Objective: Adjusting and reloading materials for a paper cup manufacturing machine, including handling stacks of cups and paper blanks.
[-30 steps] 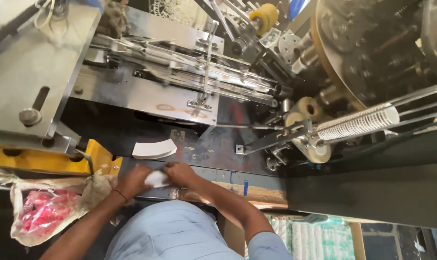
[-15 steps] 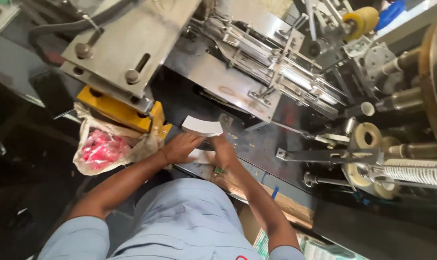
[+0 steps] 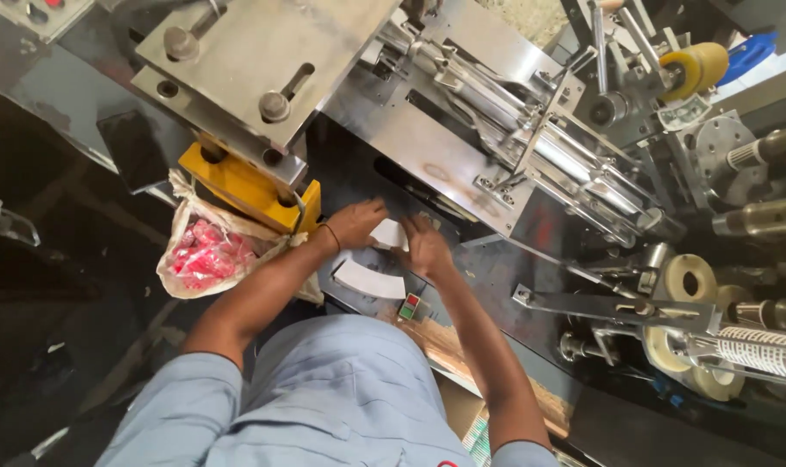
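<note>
White curved paper blanks (image 3: 388,233) pinched between left hand (image 3: 356,222) and right hand (image 3: 426,246), on the dark machine deck (image 3: 488,268). Step looks like squaring the stack; next needs even edges. Another white blank (image 3: 368,280) lies nearby.

Surface: a dark metal machine bed (image 3: 497,277) runs across the middle of the frame, from centre toward the lower right.
White stack: a curved stack of white paper blanks (image 3: 368,280) lies on the bed just left of centre.
Second white piece: a smaller white paper piece (image 3: 388,233) rests on the bed above that stack; it may be a few sheets, the view is too blurred to tell.
Switch: a small red and green switch box (image 3: 410,306) sits at the bed's near edge, below centre.
Bag: a clear plastic bag of pink pieces (image 3: 204,256) sits at the bed's left end, centre left.
</note>
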